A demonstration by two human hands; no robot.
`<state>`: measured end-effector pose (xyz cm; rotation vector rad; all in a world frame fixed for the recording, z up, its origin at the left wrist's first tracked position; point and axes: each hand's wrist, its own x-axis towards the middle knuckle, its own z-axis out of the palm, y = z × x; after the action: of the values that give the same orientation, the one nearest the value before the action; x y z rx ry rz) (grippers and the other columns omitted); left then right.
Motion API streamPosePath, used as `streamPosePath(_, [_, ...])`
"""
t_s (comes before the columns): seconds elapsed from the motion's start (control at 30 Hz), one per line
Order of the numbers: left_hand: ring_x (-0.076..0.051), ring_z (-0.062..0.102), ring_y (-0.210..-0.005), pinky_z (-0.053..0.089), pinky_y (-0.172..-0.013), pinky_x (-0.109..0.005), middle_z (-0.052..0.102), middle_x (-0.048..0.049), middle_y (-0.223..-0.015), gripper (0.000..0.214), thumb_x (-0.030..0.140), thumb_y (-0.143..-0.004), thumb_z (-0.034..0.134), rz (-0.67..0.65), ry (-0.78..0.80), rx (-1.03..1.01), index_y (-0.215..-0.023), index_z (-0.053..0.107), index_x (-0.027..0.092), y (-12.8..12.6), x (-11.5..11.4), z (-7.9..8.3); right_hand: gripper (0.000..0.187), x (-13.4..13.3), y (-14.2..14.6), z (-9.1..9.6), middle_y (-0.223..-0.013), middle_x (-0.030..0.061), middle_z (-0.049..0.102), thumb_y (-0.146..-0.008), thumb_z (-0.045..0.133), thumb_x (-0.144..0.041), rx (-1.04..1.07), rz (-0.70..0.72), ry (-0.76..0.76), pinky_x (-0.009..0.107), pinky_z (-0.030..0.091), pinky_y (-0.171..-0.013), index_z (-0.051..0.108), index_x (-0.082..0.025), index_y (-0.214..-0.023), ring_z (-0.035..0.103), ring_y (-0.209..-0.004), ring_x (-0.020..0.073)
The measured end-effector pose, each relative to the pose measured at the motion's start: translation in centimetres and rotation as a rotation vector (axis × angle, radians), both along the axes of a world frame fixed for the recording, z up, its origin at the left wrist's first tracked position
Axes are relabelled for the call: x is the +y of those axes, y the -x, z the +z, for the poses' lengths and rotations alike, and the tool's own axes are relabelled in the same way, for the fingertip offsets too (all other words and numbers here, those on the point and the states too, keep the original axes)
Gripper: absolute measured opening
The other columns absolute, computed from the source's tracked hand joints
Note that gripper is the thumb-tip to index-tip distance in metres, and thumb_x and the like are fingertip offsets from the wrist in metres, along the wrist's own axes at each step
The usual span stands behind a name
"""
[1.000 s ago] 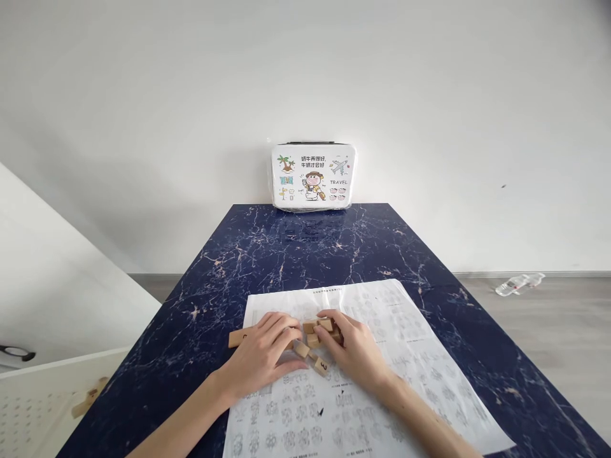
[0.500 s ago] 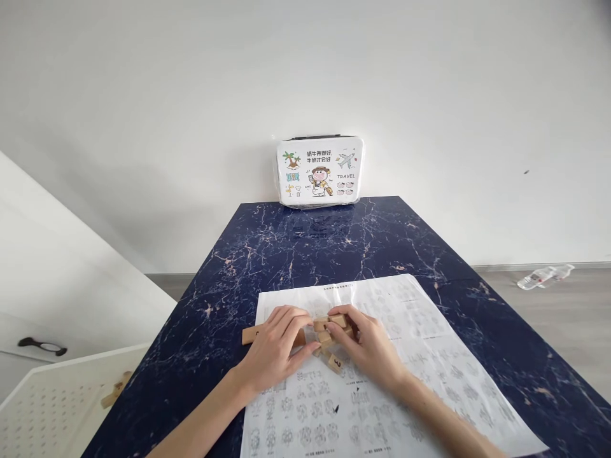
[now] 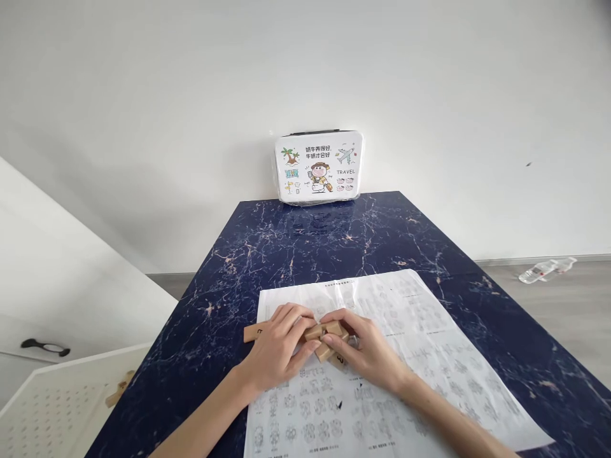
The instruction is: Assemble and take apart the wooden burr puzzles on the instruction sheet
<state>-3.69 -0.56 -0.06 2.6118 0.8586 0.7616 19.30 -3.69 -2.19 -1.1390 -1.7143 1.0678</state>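
Observation:
My left hand (image 3: pixel 279 346) and my right hand (image 3: pixel 367 351) meet over a cluster of small wooden puzzle blocks (image 3: pixel 324 338) on a printed paper sheet (image 3: pixel 420 343). Both hands have their fingers curled onto the blocks, pinching them together from left and right. One long wooden piece (image 3: pixel 252 332) sticks out to the left from under my left hand, with a dark mark on it. The sheet lies on a dark blue marbled table (image 3: pixel 334 248) and is covered with small diagrams.
A white printed case (image 3: pixel 319 166) with cartoon pictures stands against the wall at the table's far end. A white perforated box (image 3: pixel 52 407) with a wooden piece (image 3: pixel 119 389) sits low at left. A plastic bottle (image 3: pixel 547 270) lies on the floor at right.
My hands have drawn closer, pressing the blocks into a tighter cluster; the block marked with a number is now mostly hidden under my right fingers. The view has shifted slightly.

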Motion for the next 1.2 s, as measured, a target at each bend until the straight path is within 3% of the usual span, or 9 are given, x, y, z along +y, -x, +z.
streamPosePath(0.27, [-0.025, 0.062, -0.102, 0.053, -0.092, -0.044, 0.067, -0.0089, -0.107, 0.015, 0.027, -0.112, 0.049, 0.01, -0.011, -0.045, -0.1, 0.056, 0.02, -0.2, 0.0, 0.0, 0.031, 0.0, 0.1, -0.2, -0.086, 0.0027, 0.07, -0.103, 0.063, -0.043, 0.01, -0.021, 0.02, 0.029, 0.052, -0.06, 0.068, -0.025, -0.128, 0.064, -0.075, 0.0194])
streamPosePath(0.4, [-0.024, 0.061, -0.097, 0.054, -0.088, -0.043, 0.067, -0.0082, -0.103, 0.015, 0.027, -0.111, 0.049, 0.037, -0.028, -0.047, -0.099, 0.055, 0.021, -0.3, 0.0, 0.1, 0.026, 0.1, 0.2, -0.3, -0.093, 0.0051, 0.074, -0.102, 0.063, -0.041, 0.032, -0.026, 0.043, 0.029, 0.054, -0.062, 0.071, -0.023, -0.12, 0.066, -0.078, 0.0193])
streamPosePath(0.6, [-0.024, 0.062, -0.097, 0.052, -0.088, -0.041, 0.067, -0.0074, -0.101, 0.015, 0.026, -0.11, 0.049, 0.101, -0.013, -0.122, -0.1, 0.058, 0.02, -0.4, 0.0, 0.0, 0.028, 0.3, 0.3, -0.1, -0.075, 0.0004, 0.067, -0.102, 0.063, -0.047, 0.038, -0.075, 0.093, 0.029, 0.049, -0.059, 0.073, -0.021, -0.109, 0.058, -0.065, 0.0161])
streamPosePath(0.7, [-0.023, 0.062, -0.094, 0.051, -0.085, -0.038, 0.066, -0.006, -0.097, 0.022, 0.03, -0.112, 0.046, 0.153, 0.132, -0.211, -0.098, 0.059, 0.021, -0.6, 0.0, 0.2, 0.036, 0.5, -0.1, 0.2, -0.073, 0.001, 0.067, -0.103, 0.06, -0.055, 0.095, -0.079, 0.161, 0.029, 0.05, -0.059, 0.074, -0.022, -0.103, 0.059, -0.063, 0.0164])
streamPosePath(0.8, [-0.02, 0.056, -0.078, 0.047, -0.074, -0.034, 0.06, -0.0026, -0.085, 0.037, 0.041, -0.115, 0.038, 0.204, 0.323, -0.345, -0.087, 0.055, 0.022, -0.8, 0.0, 0.7, 0.041, 0.9, -0.7, 0.4, -0.087, 0.0061, 0.076, -0.105, 0.059, -0.059, 0.191, -0.077, 0.217, 0.033, 0.059, -0.071, 0.076, -0.023, -0.101, 0.068, -0.075, 0.0195])
streamPosePath(0.97, [-0.016, 0.046, -0.062, 0.038, -0.063, -0.032, 0.049, 0.0012, -0.069, 0.054, 0.057, -0.114, 0.033, 0.224, 0.568, -0.518, -0.075, 0.047, 0.022, -0.8, -0.2, 1.4, 0.041, 1.5, -1.1, -0.1, -0.122, 0.0118, 0.08, -0.108, 0.057, -0.055, 0.479, -0.051, 0.312, 0.044, 0.063, -0.099, 0.078, -0.025, -0.124, 0.077, -0.103, 0.025])
streamPosePath(1.07, [-0.012, 0.036, -0.051, 0.031, -0.054, -0.029, 0.043, 0.0045, -0.062, 0.058, 0.063, -0.113, 0.033, 0.186, 0.765, -0.638, -0.071, 0.041, 0.023, -0.7, -0.2, 1.0, 0.038, 1.6, -1.0, -0.3, -0.137, 0.0136, 0.075, -0.105, 0.064, -0.047, 0.586, -0.021, 0.355, 0.047, 0.06, -0.111, 0.076, -0.022, -0.132, 0.073, -0.127, 0.0299])
streamPosePath(1.2, [-0.009, 0.03, -0.041, 0.026, -0.047, -0.026, 0.034, 0.0084, -0.054, 0.064, 0.074, -0.109, 0.032, 0.133, 0.984, -0.804, -0.07, 0.036, 0.023, -0.4, 0.2, 0.2, 0.045, 1.6, -1.0, -0.2, -0.143, 0.0156, 0.073, -0.103, 0.066, -0.049, 0.655, 0.009, 0.415, 0.047, 0.058, -0.116, 0.071, -0.019, -0.137, 0.072, -0.131, 0.031])
